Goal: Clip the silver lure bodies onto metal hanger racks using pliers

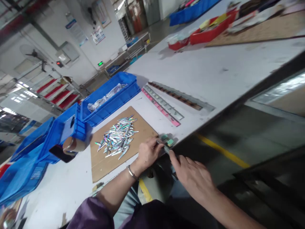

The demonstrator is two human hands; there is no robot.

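My left hand [148,153] rests at the near edge of a brown cardboard sheet [105,160], its fingers pinched on a thin silvery piece [160,142]. My right hand [192,175] hovers just off the table edge, fingers curled toward the same piece; whether it grips it is hidden. A small green and grey object [167,140] lies right beside the fingertips. On the cardboard sits a pile of several shiny holographic fish-shaped lures [118,137]. A bracelet circles my left wrist.
A blue bin [124,95] holding bagged shiny parts stands behind the cardboard. More blue bins [35,149] and a round tape roll [71,144] are at the left. Long pink and metal racks [164,106] lie on the white table [202,70]. Red trays [209,30] are far back.
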